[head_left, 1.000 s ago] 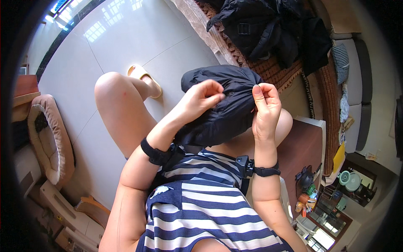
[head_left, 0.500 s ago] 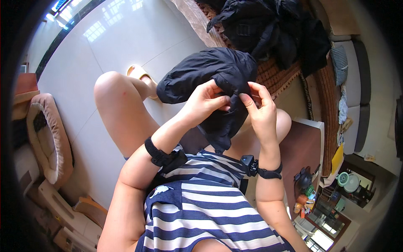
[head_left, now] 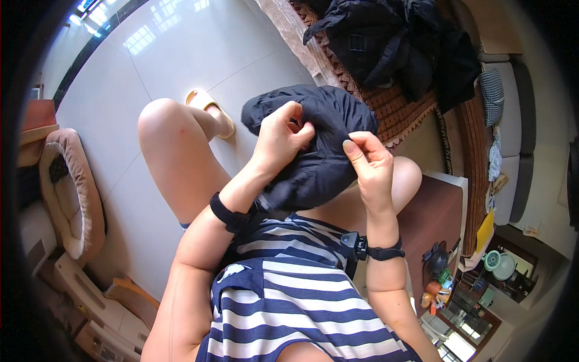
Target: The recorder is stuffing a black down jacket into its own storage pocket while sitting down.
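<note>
A puffy black padded garment (head_left: 319,175), perhaps a jacket hood or another part of a jacket, is bunched above my lap between my knees. My left hand (head_left: 280,136) pinches its fabric on the left, fingers curled inward. On the right, my right hand (head_left: 371,160) grips a fold of the same cloth between thumb and fingers. The stretch of fabric between both hands is pulled fairly taut. Exactly what lies under my left fingers is hidden. Each of my wrists wears a black strap with a small device (head_left: 354,245).
More black clothing (head_left: 386,48) lies heaped on a brown quilted cover (head_left: 410,123) ahead to the right. A brown table (head_left: 434,208) stands close on my right, with small items (head_left: 437,289) at its near end. A beige pet bed (head_left: 90,205) is at the left.
My left hand has moved left, away from my right, which dropped slightly. The garment has turned and spread between them, its left lobe drawn in and its lower part fuller.
</note>
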The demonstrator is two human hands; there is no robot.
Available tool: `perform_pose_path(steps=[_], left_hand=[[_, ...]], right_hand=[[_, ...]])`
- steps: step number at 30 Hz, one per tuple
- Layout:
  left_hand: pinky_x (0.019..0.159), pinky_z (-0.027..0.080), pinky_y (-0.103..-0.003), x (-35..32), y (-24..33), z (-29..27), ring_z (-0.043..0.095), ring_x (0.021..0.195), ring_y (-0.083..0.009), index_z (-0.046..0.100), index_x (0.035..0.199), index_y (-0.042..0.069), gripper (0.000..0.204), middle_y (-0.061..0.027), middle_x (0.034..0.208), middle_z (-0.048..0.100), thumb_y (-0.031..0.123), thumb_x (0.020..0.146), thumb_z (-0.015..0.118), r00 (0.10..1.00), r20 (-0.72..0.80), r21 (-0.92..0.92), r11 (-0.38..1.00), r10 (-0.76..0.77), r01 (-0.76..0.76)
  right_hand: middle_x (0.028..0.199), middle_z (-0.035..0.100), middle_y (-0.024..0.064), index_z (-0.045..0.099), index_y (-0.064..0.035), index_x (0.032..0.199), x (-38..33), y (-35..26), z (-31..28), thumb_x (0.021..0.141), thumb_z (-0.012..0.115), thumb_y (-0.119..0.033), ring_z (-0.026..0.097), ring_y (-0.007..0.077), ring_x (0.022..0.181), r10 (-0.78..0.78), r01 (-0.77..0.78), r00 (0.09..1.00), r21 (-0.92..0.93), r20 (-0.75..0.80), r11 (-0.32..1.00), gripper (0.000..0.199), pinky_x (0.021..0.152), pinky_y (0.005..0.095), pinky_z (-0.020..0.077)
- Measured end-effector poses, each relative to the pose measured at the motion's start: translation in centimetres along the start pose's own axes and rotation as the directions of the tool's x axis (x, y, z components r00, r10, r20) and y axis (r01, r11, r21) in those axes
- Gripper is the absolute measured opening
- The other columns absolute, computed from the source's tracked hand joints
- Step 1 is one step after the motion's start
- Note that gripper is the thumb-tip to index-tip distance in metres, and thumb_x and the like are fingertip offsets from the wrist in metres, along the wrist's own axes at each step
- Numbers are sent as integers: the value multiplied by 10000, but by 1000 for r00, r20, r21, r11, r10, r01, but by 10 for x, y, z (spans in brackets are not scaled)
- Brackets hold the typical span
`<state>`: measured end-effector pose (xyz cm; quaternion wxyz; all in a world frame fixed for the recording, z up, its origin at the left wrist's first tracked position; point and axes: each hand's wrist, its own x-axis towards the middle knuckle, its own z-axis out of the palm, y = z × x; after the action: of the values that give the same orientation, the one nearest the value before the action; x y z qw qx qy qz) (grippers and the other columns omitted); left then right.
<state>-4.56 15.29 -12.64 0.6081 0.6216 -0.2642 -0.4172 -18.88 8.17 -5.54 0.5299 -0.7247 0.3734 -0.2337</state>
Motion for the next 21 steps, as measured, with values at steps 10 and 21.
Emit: perform_pose_path(steps=[10, 21], left_hand=[[459, 482, -210, -25, 27, 18, 596, 610, -104, 476, 1142, 59, 248, -21, 885, 532, 187, 930, 467, 940, 337, -486, 844, -61, 229], [533, 479, -185, -14, 0, 8, 577, 613, -75, 532, 1021, 11, 191, -14, 837, 594, 102, 856, 566, 918, 378, -441, 848, -121, 293]], right_hand=[[762, 549, -40, 598, -24, 863, 10, 10, -1, 884, 565, -139, 465, 26, 706, 39, -32, 986, 43, -164, 999, 121, 627, 175, 382], [740, 531, -41, 574, -13, 867, 12, 3, -3, 850, 567, -21, 482, 38, 702, 126, -135, 990, 170, 63, 976, 20, 656, 168, 398]])
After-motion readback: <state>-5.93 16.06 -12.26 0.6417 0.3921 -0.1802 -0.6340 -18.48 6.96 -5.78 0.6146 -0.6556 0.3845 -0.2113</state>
